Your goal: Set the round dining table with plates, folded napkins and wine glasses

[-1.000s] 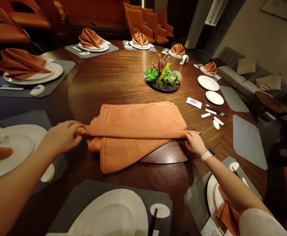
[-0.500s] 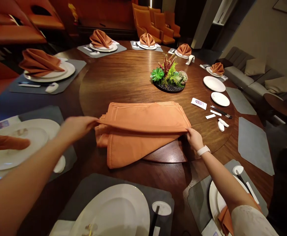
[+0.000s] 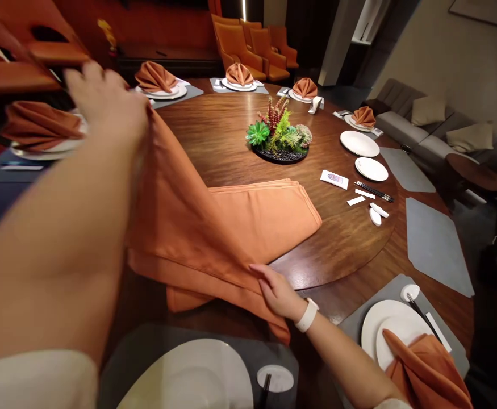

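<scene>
An orange cloth napkin [image 3: 175, 210] hangs slanting between my two hands. My left hand [image 3: 107, 105], blurred and raised at the upper left, grips its top corner. Lower down, my right hand [image 3: 280, 292] pinches the napkin's edge between thumb and fingers; a white band circles that wrist. Beneath the lifted napkin lies a stack of folded orange napkins [image 3: 269, 213] on the dark wooden round table [image 3: 346, 238]. Part of the stack is hidden by the raised cloth.
A potted succulent arrangement [image 3: 280, 133] stands mid-table. White plates [image 3: 359, 144], chopsticks [image 3: 374, 192] and a wrapped packet [image 3: 334, 179] lie to the right. A large plate [image 3: 197, 375] sits close to me. Folded napkins on plates [image 3: 429, 363] ring the edge.
My left hand has risen up and away, lifting one napkin off the stack. My right hand has come down and left along with it. The view has shifted slightly.
</scene>
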`<state>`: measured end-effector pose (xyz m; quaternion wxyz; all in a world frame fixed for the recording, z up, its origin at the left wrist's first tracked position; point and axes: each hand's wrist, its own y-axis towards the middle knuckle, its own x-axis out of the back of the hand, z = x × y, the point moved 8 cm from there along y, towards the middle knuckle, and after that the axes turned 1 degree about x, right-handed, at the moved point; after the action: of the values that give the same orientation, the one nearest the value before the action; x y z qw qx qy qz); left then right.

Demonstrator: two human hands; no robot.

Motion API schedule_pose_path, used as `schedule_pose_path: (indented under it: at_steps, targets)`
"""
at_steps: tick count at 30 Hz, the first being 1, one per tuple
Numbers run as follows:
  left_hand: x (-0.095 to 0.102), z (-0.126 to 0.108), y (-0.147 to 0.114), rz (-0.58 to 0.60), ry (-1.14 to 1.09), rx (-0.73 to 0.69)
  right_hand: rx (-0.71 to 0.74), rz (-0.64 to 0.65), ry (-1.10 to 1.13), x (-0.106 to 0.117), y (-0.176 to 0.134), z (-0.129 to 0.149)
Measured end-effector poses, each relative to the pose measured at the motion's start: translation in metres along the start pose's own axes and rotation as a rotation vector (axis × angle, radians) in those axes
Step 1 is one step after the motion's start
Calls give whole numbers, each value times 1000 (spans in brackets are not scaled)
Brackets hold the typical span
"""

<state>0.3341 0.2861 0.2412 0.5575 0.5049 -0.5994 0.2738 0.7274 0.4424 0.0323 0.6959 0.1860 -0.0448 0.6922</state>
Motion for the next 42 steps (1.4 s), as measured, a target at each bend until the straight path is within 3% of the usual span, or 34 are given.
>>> schedule_pose_path:
  at_steps: [2,4,8,10,13,17,19,21,23,26,28,30,32,35,38,42]
  targets:
    - [-27,-25,-2,-12,64,95,-68,-50,13,-6,-13,-18]
    - [-59,-60,-4,39,47,90,-163,-130,34,-8,-26,-37]
    - [-103,-140,-14,-7,-106,-92,-373,-278,153,-13,-50,-69]
    - [-128,-171,-40,50,-152,-235,-457,-304,269,-17,-59,-81]
    - [-165,-188,-123,272,-292,-441,-562,-329,486,-21,-65,-93]
    - [-174,-166,-273,547,-543,-609,-646,-379,672,-12,-63,-91]
    - [-169,-154,-329,588,-571,-643,-675,-380,735,-9,-60,-87]
    - [-167,-148,-358,554,-555,-647,-710,-365,765,-7,-58,-83]
    - [-174,-149,-367,526,-544,-629,-747,-326,759,-6,-60,-82]
    - [-197,-150,-357,525,-571,-499,-742,-290,623,6,-65,-84]
    - [-212,-146,-345,507,-579,-340,-614,-324,345,27,-65,-81]
    - [-223,-142,-337,486,-557,-171,-383,-301,-11,42,-59,-67]
    - [-229,-138,-335,453,-514,-16,-172,-176,-295,39,-53,-54]
    - [-227,-135,-338,330,-493,109,-58,-10,-524,25,-47,-56]
    - [-215,-137,-346,123,-464,0,-37,-3,-619,22,-42,-66]
    - [-203,-144,-364,-58,-236,-351,18,-42,-654,22,-38,-73]
